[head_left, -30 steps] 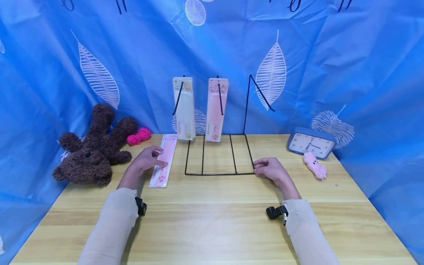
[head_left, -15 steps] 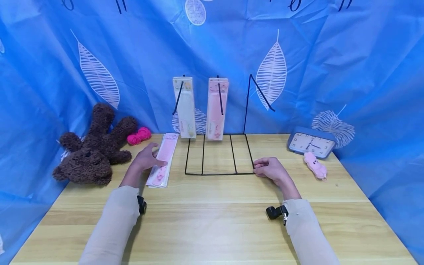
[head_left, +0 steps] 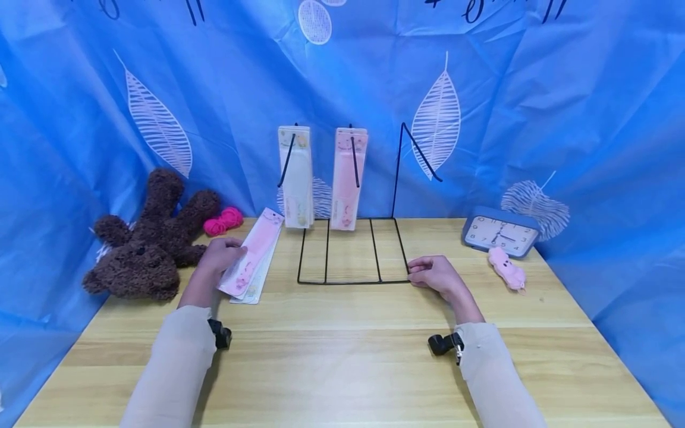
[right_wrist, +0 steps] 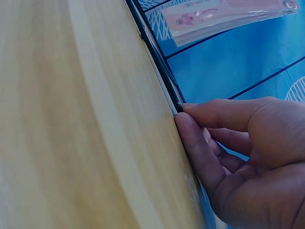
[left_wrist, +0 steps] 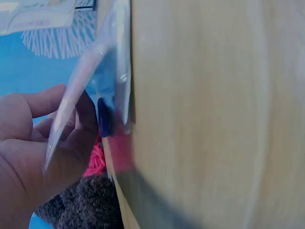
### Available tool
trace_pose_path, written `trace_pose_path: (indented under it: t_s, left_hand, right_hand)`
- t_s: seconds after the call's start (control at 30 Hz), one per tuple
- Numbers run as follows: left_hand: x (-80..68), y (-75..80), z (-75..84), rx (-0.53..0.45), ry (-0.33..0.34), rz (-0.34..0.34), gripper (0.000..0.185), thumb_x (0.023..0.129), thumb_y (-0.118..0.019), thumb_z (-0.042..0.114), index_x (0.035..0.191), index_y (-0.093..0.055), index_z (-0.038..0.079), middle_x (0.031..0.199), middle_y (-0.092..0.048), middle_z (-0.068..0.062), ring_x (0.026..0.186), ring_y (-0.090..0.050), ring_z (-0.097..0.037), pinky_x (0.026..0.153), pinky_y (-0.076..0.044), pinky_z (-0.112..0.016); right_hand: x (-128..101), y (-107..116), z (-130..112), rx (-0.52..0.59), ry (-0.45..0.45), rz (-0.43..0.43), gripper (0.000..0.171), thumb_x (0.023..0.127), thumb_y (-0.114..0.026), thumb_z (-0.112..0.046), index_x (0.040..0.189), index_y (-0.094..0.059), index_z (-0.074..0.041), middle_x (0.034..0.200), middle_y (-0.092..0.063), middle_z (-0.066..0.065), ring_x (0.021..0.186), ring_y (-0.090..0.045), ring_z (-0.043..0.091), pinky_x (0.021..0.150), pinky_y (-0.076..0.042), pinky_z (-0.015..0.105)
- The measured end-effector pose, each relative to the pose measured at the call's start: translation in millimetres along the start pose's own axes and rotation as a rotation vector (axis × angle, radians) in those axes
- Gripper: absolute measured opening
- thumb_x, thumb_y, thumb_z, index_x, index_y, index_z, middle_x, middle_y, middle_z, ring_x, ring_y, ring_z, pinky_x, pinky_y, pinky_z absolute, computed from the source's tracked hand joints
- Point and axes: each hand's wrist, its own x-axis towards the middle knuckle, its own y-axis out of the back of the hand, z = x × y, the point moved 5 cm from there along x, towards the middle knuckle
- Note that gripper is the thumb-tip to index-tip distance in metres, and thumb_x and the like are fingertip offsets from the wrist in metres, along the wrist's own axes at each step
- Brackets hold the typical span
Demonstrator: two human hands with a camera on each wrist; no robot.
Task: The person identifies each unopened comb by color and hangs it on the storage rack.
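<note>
My left hand (head_left: 219, 258) pinches a pink comb in a clear packet (head_left: 259, 241) by its left edge, and it is tilted up off the table. Under it lies a paler packet (head_left: 262, 278), partly covered. In the left wrist view the held packet (left_wrist: 78, 86) appears almost edge-on between thumb and fingers. A black wire display rack (head_left: 353, 283) stands at the back, with pale green packets (head_left: 298, 196) on its left hook and pink comb packets (head_left: 342, 205) on its middle hook. My right hand (head_left: 436, 274) pinches the rack's front right corner between thumb and finger.
A brown plush bear (head_left: 141, 261) lies at the left beside a pink yarn bundle (head_left: 223, 221). At the right are a blue clock (head_left: 500, 233) and a small pink toy (head_left: 506, 268). The rack's right hook (head_left: 423, 153) is bare. Blue cloth (head_left: 241, 89) hangs behind the table.
My left hand has gripped the top pink packet, lifted and tilted it and drawn it leftward, exposing the packet below. The right hand stays at the rack's corner.
</note>
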Motion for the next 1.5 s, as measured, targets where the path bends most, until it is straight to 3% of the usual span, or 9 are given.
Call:
trace_pose_path:
  t_s: [0.1, 0.23, 0.43, 0.53, 0.7, 1.0, 1.23, 1.5]
  left_hand:
    - [-5.4, 10.5, -1.1, -0.012, 0.006, 0.042, 0.044, 0.103, -0.055, 0.016, 0.142, -0.051, -0.004, 0.142, -0.046, -0.025, 0.119, -0.047, -0.033, 0.1, -0.04, -0.044]
    - [-13.9, 24.9, -2.3, -0.017, -0.006, 0.084, 0.043, 0.101, -0.058, 0.02, 0.139, -0.054, -0.002, 0.138, -0.049, -0.023, 0.113, -0.05, -0.031, 0.091, -0.042, -0.038]
    - [-23.8, 42.6, -0.3, -0.006, -0.066, 0.097, 0.035, 0.103, -0.058, 0.025, 0.129, -0.056, 0.002, 0.123, -0.051, -0.016, 0.1, -0.046, -0.028, 0.076, -0.039, -0.035]
    - [-26.9, 47.8, -0.7, -0.018, -0.095, 0.088, 0.032, 0.104, -0.059, 0.025, 0.128, -0.056, 0.004, 0.123, -0.052, -0.016, 0.1, -0.044, -0.028, 0.075, -0.039, -0.036]
    - [-32.5, 52.2, 0.6, -0.051, -0.183, 0.083, 0.036, 0.104, -0.06, 0.027, 0.129, -0.056, 0.002, 0.132, -0.055, -0.018, 0.111, -0.048, -0.026, 0.086, -0.041, -0.033]
    - [-48.1, 48.1, 20.9, -0.024, -0.427, 0.049, 0.034, 0.102, -0.064, 0.023, 0.122, -0.06, -0.004, 0.108, -0.066, -0.004, 0.096, -0.059, -0.006, 0.081, -0.047, -0.016]
    - [-50.0, 36.1, 36.1, -0.045, -0.512, 0.025, 0.032, 0.101, -0.067, 0.02, 0.119, -0.062, -0.006, 0.103, -0.067, -0.004, 0.092, -0.061, -0.006, 0.08, -0.048, -0.016]
    - [-58.6, 14.0, 56.8, -0.082, -0.58, -0.057, 0.029, 0.1, -0.067, 0.02, 0.116, -0.064, -0.005, 0.105, -0.067, -0.011, 0.092, -0.064, -0.012, 0.081, -0.05, -0.02]
  right_hand:
    - [0, -1, 1, -0.001, -0.001, 0.001, 0.044, 0.09, -0.069, 0.008, 0.132, -0.056, 0.014, 0.108, -0.063, 0.017, 0.087, -0.067, 0.016, 0.078, -0.058, 0.029]
    - [0, -1, 1, -0.004, 0.003, 0.002, 0.043, 0.09, -0.069, 0.009, 0.131, -0.056, 0.014, 0.106, -0.063, 0.017, 0.087, -0.067, 0.017, 0.078, -0.059, 0.029]
    - [1, 0, 2, 0.0, 0.0, 0.005, 0.044, 0.09, -0.069, 0.009, 0.132, -0.056, 0.014, 0.106, -0.064, 0.016, 0.086, -0.067, 0.016, 0.079, -0.059, 0.029]
    - [2, 0, 2, 0.007, -0.002, 0.005, 0.045, 0.089, -0.069, 0.009, 0.132, -0.056, 0.014, 0.107, -0.063, 0.016, 0.086, -0.067, 0.016, 0.078, -0.058, 0.029]
    - [1, -1, 1, 0.009, -0.005, 0.005, 0.045, 0.09, -0.069, 0.009, 0.132, -0.055, 0.014, 0.108, -0.063, 0.017, 0.087, -0.067, 0.016, 0.078, -0.058, 0.029]
    - [2, 0, 2, 0.011, 0.0, 0.005, 0.044, 0.089, -0.069, 0.01, 0.131, -0.056, 0.015, 0.106, -0.063, 0.016, 0.086, -0.067, 0.016, 0.078, -0.058, 0.028]
    - [2, -1, 3, 0.004, 0.005, 0.006, 0.042, 0.089, -0.068, 0.01, 0.13, -0.057, 0.015, 0.105, -0.064, 0.015, 0.086, -0.067, 0.016, 0.078, -0.058, 0.028]
    - [1, -1, 2, 0.01, 0.018, 0.006, 0.041, 0.09, -0.065, 0.012, 0.13, -0.055, 0.017, 0.11, -0.063, 0.021, 0.088, -0.068, 0.018, 0.081, -0.058, 0.03]
